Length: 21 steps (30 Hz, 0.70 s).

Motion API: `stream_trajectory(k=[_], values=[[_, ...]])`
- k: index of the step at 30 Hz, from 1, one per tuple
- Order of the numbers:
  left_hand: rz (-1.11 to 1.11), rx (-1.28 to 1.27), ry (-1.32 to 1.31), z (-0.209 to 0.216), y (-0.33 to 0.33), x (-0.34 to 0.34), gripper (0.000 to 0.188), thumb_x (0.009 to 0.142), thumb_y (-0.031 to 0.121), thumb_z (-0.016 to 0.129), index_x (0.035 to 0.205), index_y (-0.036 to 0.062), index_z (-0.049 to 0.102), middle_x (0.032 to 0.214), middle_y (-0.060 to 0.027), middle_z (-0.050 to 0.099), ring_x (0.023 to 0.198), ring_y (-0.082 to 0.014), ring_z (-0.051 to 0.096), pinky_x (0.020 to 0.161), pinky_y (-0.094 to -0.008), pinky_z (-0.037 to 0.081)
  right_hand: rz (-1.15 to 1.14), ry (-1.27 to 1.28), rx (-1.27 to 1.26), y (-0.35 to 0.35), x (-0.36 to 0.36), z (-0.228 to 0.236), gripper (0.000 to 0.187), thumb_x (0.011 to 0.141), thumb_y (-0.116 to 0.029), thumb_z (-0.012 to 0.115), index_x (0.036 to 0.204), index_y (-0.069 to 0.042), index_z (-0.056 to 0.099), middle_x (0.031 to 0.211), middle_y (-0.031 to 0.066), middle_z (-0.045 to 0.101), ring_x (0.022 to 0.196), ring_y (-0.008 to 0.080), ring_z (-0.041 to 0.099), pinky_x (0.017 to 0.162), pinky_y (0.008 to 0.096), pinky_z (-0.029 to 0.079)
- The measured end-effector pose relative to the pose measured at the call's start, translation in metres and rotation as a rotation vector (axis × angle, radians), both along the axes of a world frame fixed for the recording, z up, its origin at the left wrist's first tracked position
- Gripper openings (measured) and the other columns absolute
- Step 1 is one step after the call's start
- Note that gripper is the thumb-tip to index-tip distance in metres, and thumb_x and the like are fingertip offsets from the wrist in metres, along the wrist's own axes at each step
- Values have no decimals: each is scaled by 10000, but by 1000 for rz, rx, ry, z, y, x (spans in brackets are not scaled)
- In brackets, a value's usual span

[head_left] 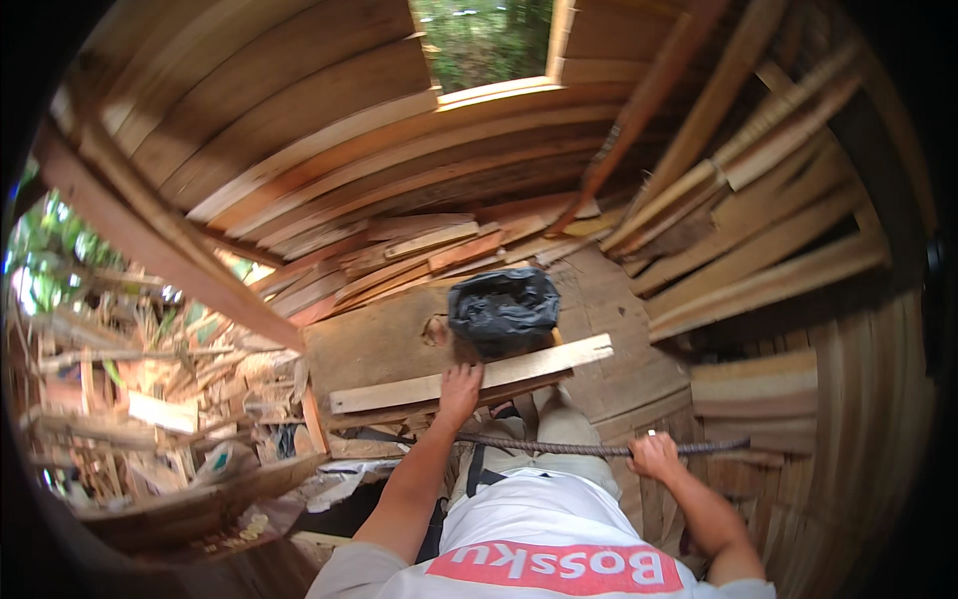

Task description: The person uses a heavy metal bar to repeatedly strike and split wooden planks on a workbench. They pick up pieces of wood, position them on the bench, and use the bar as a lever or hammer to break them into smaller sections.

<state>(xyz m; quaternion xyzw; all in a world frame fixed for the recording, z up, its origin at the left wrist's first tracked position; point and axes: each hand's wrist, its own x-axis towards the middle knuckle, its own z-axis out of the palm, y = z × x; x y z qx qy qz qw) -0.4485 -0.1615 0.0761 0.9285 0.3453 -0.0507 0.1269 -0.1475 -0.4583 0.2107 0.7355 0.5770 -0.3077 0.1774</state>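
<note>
A long pale wooden board (pixel 539 367) lies crosswise in front of me. My left hand (pixel 461 389) grips it near the middle, with fingers over its top and the thumb not clearly seen. My right hand (pixel 654 455) is closed round a ribbed steel bar (pixel 559 448), which runs across my lap. The bar's left end is darker and passes behind my left forearm, so its shape there is hard to tell. Just beyond the board sits a black plastic bag (pixel 504 307), its mouth spread wide.
A brown wooden surface (pixel 384 339) extends under the board. Stacked planks (pixel 419 250) lie along the far plank wall, beneath a window opening (pixel 494 45). Slanting timbers (pixel 689 110) lean at the right. Scrap wood (pixel 160 409) is heaped beyond a post (pixel 170 240) at left.
</note>
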Motion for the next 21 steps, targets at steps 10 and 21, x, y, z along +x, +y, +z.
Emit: stream_trajectory(k=[10,21], values=[[-182,27,-259,138,44,32,522,786,95,601,1291,117,468,1004,-92,555,978,-269,549,838,-422,405,-278,-31,-34,-35,-62,-9,273,712,-333,646,814,-83,689,824,197,682,841,362,659,806,463,498],[259,427,-228,187,292,-40,887,730,252,789,1462,117,307,1504,-233,259,1349,-382,339,1073,-463,335,-270,-38,-24,-31,-67,-4,323,713,-352,621,868,-83,707,864,208,684,868,367,655,824,459,495]])
